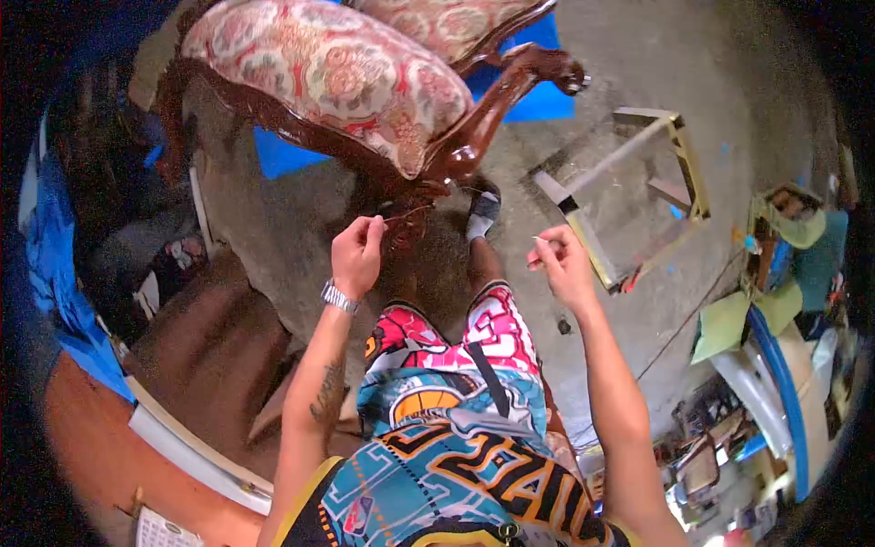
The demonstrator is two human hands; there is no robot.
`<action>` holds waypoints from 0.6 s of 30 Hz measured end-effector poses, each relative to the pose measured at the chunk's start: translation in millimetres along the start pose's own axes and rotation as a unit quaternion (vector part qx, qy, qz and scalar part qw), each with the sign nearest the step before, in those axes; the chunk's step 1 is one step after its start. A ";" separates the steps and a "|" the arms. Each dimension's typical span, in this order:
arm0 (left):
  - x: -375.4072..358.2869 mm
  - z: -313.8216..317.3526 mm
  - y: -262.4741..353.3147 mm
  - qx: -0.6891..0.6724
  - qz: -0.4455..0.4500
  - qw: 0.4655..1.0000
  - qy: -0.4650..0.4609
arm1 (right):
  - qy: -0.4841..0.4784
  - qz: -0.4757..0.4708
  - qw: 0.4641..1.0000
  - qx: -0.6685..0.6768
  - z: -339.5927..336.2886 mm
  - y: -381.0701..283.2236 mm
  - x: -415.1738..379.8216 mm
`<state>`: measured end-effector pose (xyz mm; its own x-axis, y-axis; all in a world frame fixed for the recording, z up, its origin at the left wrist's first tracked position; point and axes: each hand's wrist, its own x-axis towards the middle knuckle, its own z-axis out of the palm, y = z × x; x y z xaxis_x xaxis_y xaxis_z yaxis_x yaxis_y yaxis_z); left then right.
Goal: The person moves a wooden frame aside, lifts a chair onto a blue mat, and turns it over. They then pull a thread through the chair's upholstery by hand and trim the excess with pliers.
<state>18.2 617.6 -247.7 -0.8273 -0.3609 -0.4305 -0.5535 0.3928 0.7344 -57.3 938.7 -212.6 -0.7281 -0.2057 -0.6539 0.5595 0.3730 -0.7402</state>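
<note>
My left hand, with a metal-band watch on its wrist, pinches the end of a thin reddish strand. The strand runs toward the near corner of a carved, dark glossy wooden chair. Floral fabric in red and cream covers the chair's padded seat. Off to the right, my right hand is raised above the floor with thumb and fingers pinched together. A small pale bit shows at its fingertips, too small to name.
A second floral upholstered piece stands behind the chair. Blue sheeting lies beneath them on the concrete floor. An open wooden frame rests at the right. Foam sheets and clutter fill the far right; brown material lies left.
</note>
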 end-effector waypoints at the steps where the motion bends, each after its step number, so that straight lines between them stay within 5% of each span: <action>1: -3.9 -3.9 -0.2 -0.057 -0.004 0.997 0.044 | -0.026 -0.021 0.999 -0.005 11.9 -13.3 10.2; 5: 7.7 2.2 -4.3 0.040 0.134 0.967 0.214 | -0.033 -0.038 0.998 -0.027 47.4 -39.3 55.4; 8: 35.0 20.2 6.9 -0.010 0.104 0.977 0.187 | 0.000 -0.153 0.984 -0.096 66.9 -46.3 90.8; 9: 46.9 25.6 9.9 0.074 0.175 0.964 0.184 | 0.002 -0.167 0.982 -0.092 73.6 -50.0 100.3; 14: 62.8 50.0 13.3 0.200 0.161 0.953 0.161 | 0.023 -0.197 0.977 -0.084 79.4 -52.1 137.9; 18: 71.5 60.5 3.4 -0.036 0.205 0.963 0.171 | 0.018 -0.189 0.979 -0.073 75.0 -51.9 148.7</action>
<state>-48.7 644.3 -307.7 -0.8885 -0.4495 0.0921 -0.1688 0.5067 0.8454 -164.9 820.9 -283.1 -0.8870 -0.3239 -0.3291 0.1859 0.4019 -0.8966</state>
